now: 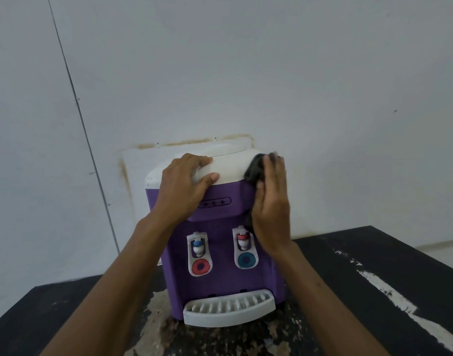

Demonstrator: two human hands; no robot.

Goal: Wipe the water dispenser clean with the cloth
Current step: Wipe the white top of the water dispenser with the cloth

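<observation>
Head view. The purple plastic water dispenser [215, 227] with a white top stands upright near the back edge of a worn black table [374, 278], close to a white wall [220, 73]. A crumpled dark grey cloth [255, 168] lies against the dispenser's upper right corner, where white top meets purple side. The right hand [271, 209] presses the cloth there with its fingers extended and nearly flat, not wrapped round it; the fingertips are motion-blurred. The left hand [186, 186] steadies the unit, its fingers laid over the white top and its thumb along the front edge, clasping that corner. Two taps sit above the white slatted drip tray [229, 308], both apart from the cloth. Judged from this position, wiping is under way on the upper right. The front panel, taps, tray and left side probably remain, though no surface shows clearly whether it has been cleaned.
</observation>
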